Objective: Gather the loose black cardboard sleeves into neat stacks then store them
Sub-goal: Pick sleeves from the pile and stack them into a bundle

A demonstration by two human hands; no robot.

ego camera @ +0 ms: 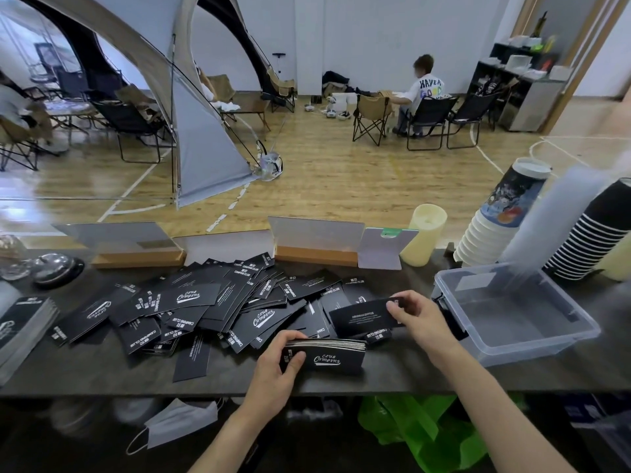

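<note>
on the dark counter (392,377), near its front edge, the left hand (273,370) clasps a stack (324,355) (long axis sideways) while the right hand (418,317) pinches one sleeve (363,317) just behind it.

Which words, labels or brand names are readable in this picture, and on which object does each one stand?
"Club Camping": on the front of the stack of sleeves held in the left hand.
"CAMPING CLUB": on several loose sleeves in the pile.
"HAVE A GOOD": on the white T-shirt of the seated person; the rest is hidden.
Small print on the sleeve in the right hand: too blurred to read.
</note>
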